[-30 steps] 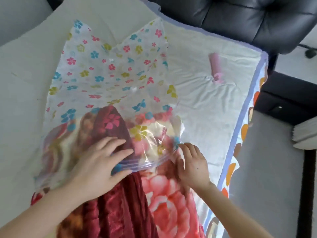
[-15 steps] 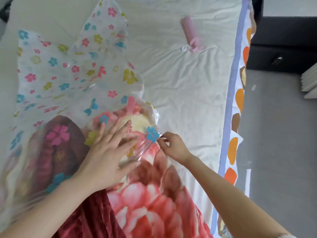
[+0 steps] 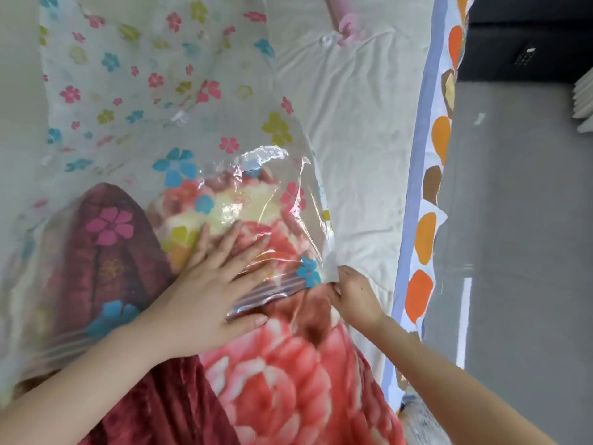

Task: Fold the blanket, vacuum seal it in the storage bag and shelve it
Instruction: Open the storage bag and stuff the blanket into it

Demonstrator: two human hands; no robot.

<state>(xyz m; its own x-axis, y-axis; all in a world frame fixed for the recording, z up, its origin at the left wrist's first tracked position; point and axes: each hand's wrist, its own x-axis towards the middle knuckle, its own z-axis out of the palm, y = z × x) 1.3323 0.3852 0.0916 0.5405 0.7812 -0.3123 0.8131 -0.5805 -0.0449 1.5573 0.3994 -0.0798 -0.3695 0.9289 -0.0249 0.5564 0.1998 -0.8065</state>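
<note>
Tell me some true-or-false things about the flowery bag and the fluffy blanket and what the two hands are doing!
1. The blanket is all the way inside the storage bag. False: part of it lies outside the bag's mouth, toward the person.
2. The left hand lies flat on the bag with its fingers spread. True.
3. The right hand is holding the pink roller. False: it pinches the bag's edge at the opening; the pink object lies apart on the white sheet.
4. The bag has coloured flowers printed on it. True.
5. The bag stands on a shelf. False: it lies on the sheet.
</note>
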